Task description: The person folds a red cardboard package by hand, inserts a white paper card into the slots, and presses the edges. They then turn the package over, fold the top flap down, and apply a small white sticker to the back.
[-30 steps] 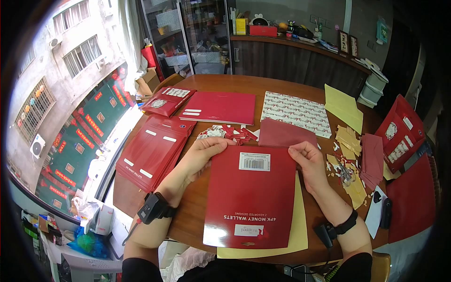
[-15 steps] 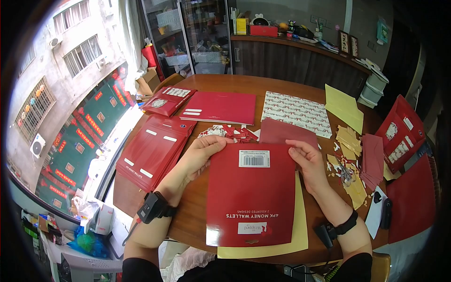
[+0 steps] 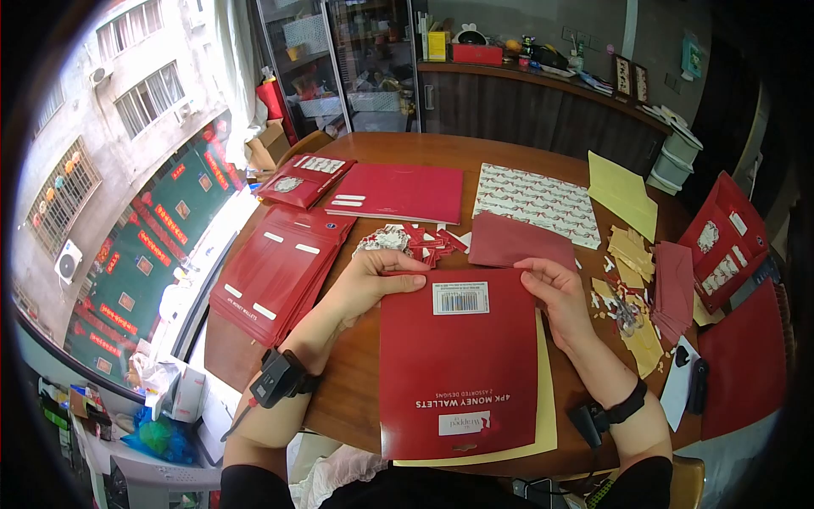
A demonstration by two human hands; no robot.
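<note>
A red money wallet pack (image 3: 458, 356) with upside-down white lettering and a barcode label faces me. My left hand (image 3: 383, 278) pinches its top left corner, thumb across the front. At the top right corner, my right hand (image 3: 555, 295) grips the same pack between thumb and fingers. A yellow sheet (image 3: 545, 407) shows from behind it at the right and bottom edges. Just past the pack's top edge lie a dull red envelope (image 3: 519, 240) and a heap of small red and white pieces (image 3: 428, 242).
To the left are a stack of red packs (image 3: 275, 271) and a thick red pack (image 3: 303, 181). Farther back lie crimson sheets (image 3: 398, 191), patterned paper (image 3: 538, 204) and a yellow sheet (image 3: 621, 195). Red envelopes (image 3: 672, 288), torn yellow scraps (image 3: 640, 339) and an upright red pack (image 3: 721, 242) are at right.
The red pack has moved slightly down and right in my hands. My left thumb now reaches farther over its top edge; my right hand is almost unmoved.
</note>
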